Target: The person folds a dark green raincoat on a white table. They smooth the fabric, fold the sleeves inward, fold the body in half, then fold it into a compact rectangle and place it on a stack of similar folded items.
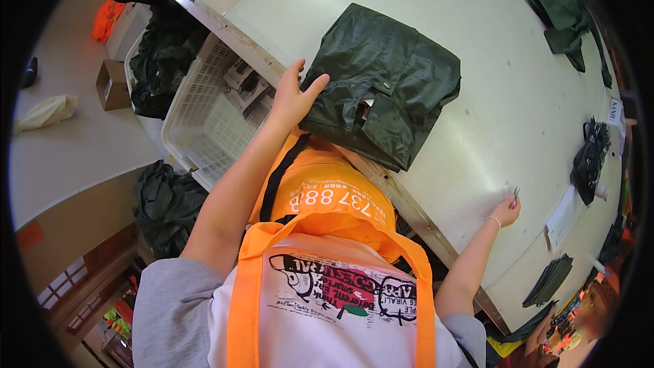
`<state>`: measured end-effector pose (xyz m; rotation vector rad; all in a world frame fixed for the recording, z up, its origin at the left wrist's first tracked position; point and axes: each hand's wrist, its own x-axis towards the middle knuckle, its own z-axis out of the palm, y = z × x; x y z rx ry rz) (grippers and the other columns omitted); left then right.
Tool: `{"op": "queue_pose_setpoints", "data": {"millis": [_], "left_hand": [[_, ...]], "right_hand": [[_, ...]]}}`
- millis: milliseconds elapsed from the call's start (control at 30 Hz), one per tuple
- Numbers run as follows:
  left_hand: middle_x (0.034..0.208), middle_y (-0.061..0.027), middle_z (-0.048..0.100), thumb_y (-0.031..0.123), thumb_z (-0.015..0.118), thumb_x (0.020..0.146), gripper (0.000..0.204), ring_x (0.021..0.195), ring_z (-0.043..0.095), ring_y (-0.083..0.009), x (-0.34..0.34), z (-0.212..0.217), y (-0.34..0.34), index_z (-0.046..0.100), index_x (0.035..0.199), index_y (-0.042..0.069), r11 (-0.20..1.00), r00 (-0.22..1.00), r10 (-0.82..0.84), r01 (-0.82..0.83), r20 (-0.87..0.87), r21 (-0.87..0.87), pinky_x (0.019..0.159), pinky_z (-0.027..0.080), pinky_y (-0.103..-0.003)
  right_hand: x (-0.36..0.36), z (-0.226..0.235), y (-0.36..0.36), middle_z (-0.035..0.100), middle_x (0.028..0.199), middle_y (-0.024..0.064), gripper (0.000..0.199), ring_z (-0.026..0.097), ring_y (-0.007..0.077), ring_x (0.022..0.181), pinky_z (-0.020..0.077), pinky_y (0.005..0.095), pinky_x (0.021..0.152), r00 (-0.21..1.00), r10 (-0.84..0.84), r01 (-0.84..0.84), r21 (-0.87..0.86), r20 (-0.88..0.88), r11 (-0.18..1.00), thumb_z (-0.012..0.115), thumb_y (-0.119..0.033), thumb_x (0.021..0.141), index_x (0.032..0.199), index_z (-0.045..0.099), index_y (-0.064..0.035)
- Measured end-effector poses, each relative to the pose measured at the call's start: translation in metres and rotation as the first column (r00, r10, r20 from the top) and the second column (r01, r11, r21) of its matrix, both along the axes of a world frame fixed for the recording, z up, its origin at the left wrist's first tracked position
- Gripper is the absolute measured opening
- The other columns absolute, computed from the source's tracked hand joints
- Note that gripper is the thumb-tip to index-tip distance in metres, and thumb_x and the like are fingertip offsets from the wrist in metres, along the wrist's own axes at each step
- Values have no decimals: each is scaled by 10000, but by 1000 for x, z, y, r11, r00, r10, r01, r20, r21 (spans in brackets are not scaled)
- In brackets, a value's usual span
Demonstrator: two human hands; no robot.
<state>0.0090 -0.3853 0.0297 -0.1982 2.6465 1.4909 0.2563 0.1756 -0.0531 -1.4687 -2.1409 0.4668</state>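
A dark green, shiny garment (402,75) lies folded into a rough square on the white table (436,197), with a snap and a small gap showing a white label near its front. At its left edge is my left hand (297,101), fingers spread, the thumb over the fabric; whether it presses on the cloth I cannot tell. Off to the right, above the tabletop, my right hand (506,211) is closed around small thread snips (516,192). Only their silver tips stick out of the fingers.
Left of the table stands a white plastic basket (197,119); dark green cloth (167,54) fills another behind it. More dark green fabric (555,10) lies at the far right. A black plastic bundle (590,160), paper (564,215) and a folded dark stack (548,279) line the right side.
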Motion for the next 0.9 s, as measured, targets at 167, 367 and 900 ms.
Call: {"op": "queue_pose_setpoints", "data": {"millis": [167,367,900], "left_hand": [[1273,-255,514,628,579,814,944,1187,508,-303,-13,-11,-4,339,1371,-94,980,964,3,-56,265,193,991,385,-352],[1342,-278,420,456,610,858,772,1215,451,-382,-36,-9,0,332,1400,-18,996,980,-72,63,-187,-56,1013,358,-397],[1094,-200,637,423,752,754,715,1009,616,-277,-4,6,-5,520,1191,-94,968,925,-175,225,337,-115,887,465,-340]], "right_hand": [[-2,46,-47,571,1170,189,412,520,324,1122,395,436,977,887,-330,306,125,324,944,630,-266,867,1204,575,-36],[-130,103,-214,368,1429,195,555,325,310,1343,247,396,1113,817,559,-575,-133,-139,807,594,-261,907,1346,406,22],[-158,55,-344,362,1388,317,974,385,407,1285,324,386,1053,888,404,-460,-438,-220,772,702,-453,781,1434,189,55]]}}
